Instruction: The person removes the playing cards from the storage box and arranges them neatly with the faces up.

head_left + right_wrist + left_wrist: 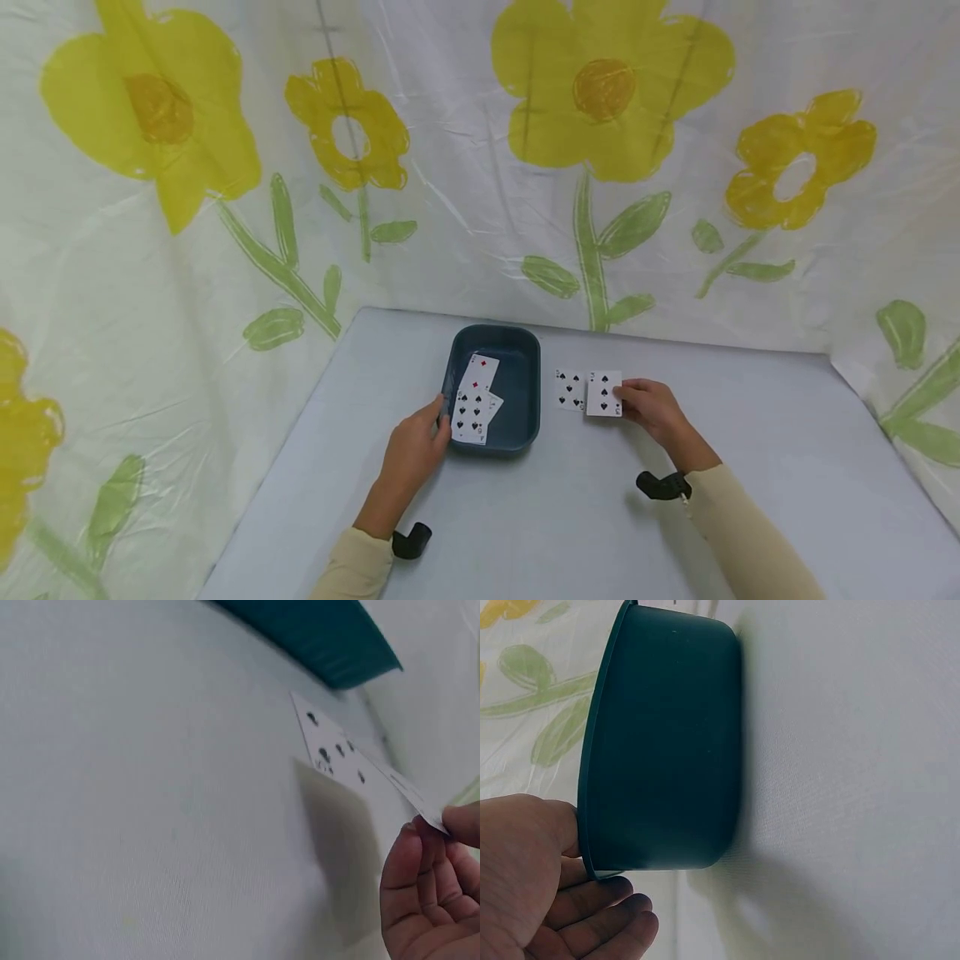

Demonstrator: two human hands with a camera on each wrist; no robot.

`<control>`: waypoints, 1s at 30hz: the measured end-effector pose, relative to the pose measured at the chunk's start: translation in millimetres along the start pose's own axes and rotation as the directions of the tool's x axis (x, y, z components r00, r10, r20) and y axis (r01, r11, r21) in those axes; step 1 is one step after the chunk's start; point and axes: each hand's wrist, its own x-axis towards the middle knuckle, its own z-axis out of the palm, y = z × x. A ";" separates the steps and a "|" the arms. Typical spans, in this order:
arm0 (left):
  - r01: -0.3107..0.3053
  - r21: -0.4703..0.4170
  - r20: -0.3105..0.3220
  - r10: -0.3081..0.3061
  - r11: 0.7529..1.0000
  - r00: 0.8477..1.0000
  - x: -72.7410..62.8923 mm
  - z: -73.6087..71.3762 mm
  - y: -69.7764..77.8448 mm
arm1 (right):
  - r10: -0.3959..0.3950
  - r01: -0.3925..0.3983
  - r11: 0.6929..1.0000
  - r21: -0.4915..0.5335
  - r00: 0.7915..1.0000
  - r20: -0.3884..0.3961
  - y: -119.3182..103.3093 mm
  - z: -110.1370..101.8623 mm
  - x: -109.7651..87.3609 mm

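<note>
A dark teal plastic tub [534,400] stands on the table, and my left hand [414,443] grips its near left rim. In the left wrist view the thumb lies against the rim, with the other fingers beyond it. Inside the tub, a two of diamonds [478,372] and a six of spades [470,419] overlap a mostly covered card [494,406]. To the tub's right, my right hand [660,410] pinches a three of spades [603,394] by its right edge, tilted above the tabletop. A five of spades [567,390] lies flat just left of it.
The white-covered table [517,525] reaches back to a hanging white curtain [450,242] printed with yellow flowers. Each wrist wears a black camera, one on the left [412,542] and one on the right [663,485].
</note>
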 end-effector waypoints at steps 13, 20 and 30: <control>0.007 -0.006 0.000 -0.007 1.000 1.000 0.6 0.5 1.7 | 0.054 -0.062 0.992 -0.107 0.996 -0.075 15.4 -19.0 11.1; 0.016 -0.006 0.010 -0.016 1.000 1.000 -0.6 0.3 2.5 | 0.058 -0.065 0.994 -0.087 0.995 -0.082 14.8 -19.3 11.5; 0.018 -0.012 0.011 -0.018 1.000 1.000 -0.6 -0.2 1.3 | 0.077 -0.082 0.995 -0.061 0.994 -0.073 10.9 -20.9 11.6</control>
